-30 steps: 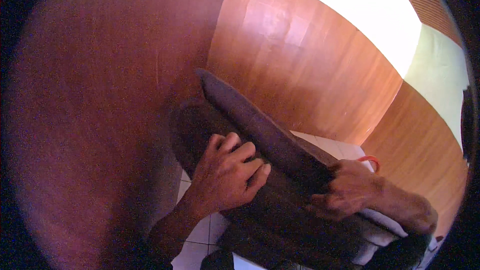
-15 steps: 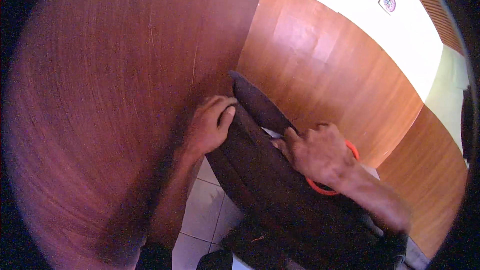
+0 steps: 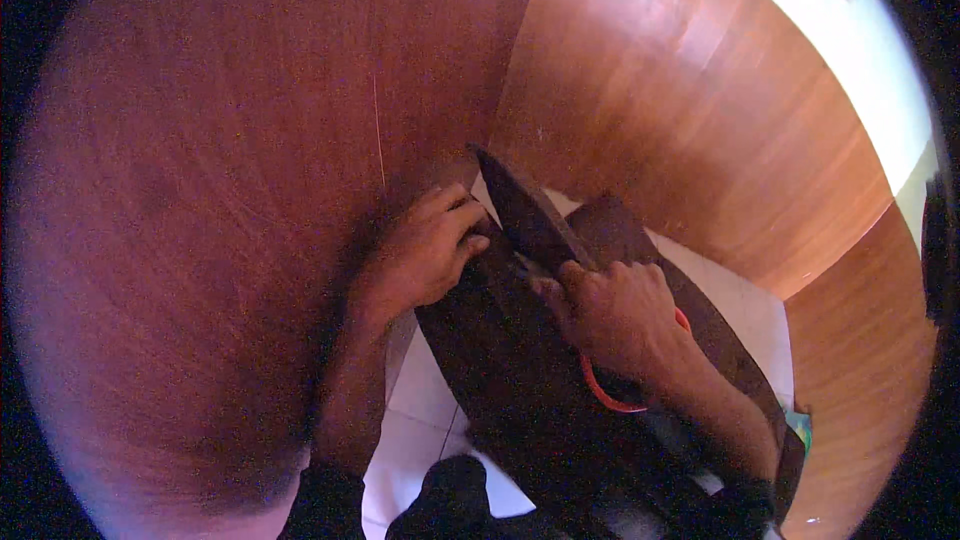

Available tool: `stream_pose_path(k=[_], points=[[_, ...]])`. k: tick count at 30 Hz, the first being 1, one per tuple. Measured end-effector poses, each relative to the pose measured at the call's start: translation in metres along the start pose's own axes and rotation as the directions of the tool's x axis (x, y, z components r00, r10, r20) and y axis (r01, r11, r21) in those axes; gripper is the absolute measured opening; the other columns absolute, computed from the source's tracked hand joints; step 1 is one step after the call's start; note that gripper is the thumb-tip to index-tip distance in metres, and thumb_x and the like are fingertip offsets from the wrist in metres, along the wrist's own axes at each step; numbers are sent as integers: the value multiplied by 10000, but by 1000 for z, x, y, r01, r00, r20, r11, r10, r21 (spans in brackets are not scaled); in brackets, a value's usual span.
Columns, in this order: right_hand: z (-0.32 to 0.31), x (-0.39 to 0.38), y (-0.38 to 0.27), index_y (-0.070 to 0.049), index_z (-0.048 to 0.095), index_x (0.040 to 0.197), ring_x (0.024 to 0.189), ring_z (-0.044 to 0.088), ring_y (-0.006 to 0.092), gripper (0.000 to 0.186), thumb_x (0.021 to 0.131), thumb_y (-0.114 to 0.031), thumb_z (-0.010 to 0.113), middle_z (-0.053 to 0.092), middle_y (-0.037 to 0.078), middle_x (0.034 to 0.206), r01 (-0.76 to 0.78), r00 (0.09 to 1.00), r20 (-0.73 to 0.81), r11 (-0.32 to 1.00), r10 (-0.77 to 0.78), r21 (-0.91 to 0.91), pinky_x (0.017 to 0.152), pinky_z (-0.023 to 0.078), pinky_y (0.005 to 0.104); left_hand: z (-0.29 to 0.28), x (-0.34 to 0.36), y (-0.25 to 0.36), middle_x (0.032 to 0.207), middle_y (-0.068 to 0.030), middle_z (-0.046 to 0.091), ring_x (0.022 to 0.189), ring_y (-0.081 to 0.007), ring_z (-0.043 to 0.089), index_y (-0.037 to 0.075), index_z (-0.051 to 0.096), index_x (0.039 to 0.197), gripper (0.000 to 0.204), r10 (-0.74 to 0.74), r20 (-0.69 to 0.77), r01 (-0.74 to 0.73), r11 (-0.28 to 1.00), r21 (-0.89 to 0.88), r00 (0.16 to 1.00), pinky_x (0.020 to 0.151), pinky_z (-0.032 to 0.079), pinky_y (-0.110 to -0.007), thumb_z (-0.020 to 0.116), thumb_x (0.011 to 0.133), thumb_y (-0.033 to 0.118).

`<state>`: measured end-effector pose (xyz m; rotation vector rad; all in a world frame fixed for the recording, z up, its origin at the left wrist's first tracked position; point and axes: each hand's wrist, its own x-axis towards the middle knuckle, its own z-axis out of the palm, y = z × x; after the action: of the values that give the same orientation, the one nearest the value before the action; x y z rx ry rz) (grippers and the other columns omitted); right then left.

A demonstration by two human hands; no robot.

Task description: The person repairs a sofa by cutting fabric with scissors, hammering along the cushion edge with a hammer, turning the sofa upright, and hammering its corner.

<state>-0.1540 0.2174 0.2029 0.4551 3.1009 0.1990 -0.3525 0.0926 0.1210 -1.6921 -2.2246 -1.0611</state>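
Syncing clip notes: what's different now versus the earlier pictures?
The left hand moved up the dark cloth to its edge near the pointed flap. The right hand shifted up and left, nearer the left; the orange-red loop now shows below it. A pale gap opened beside the flap. Both hands stayed at the cloth.

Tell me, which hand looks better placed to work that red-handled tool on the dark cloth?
Probably the right hand: it grips the red-handled tool, apparently scissors, where the dark cloth parts. The left hand holds the cloth's edge, seemingly better for steadying.
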Motion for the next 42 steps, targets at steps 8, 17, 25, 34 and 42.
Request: stream_pose_path(k=[8,17,25,34,42], points=[[19,-15,8,-92,662,922,658,683,456,411,1031,-450,491,666,224,658,-67,997,48,984,60,167,641,547,572,12,-29,2,1095,-164,611,1104,-401,580,50,668,1076,213,32,7,-32,999,-11,999,979,475,-478,661,864,62],[19,-20,11,-95,618,880,603,670,443,334,1002,-404,574,627,208,591,-48,998,50,964,36,261,569,526,580,19,-31,-3,1074,-124,637,1077,-351,607,48,678,974,128,-145,36,149,924,-351,989,984,471,-429,687,848,67],[15,-24,-7,-98,543,918,596,673,401,293,1007,-375,574,671,135,681,40,999,-10,968,-39,247,664,535,557,12,-32,-14,1086,-95,662,1102,-332,581,84,680,1001,186,-19,23,24,956,-291,1000,1009,446,-443,736,827,115],[9,-32,-23,-81,518,928,622,692,348,281,1033,-341,526,692,135,783,-89,992,96,992,79,95,682,527,509,1,-42,0,1154,-131,621,1173,-373,535,56,685,1031,202,70,60,-60,984,-167,996,1051,424,-487,727,843,117],[27,-22,-42,-60,543,982,670,718,289,168,917,-203,602,686,93,796,146,989,10,984,-145,-104,711,544,434,2,-32,-8,1089,-125,627,1124,-357,529,61,683,979,147,56,121,-27,974,-225,991,1045,402,-498,714,859,141]])
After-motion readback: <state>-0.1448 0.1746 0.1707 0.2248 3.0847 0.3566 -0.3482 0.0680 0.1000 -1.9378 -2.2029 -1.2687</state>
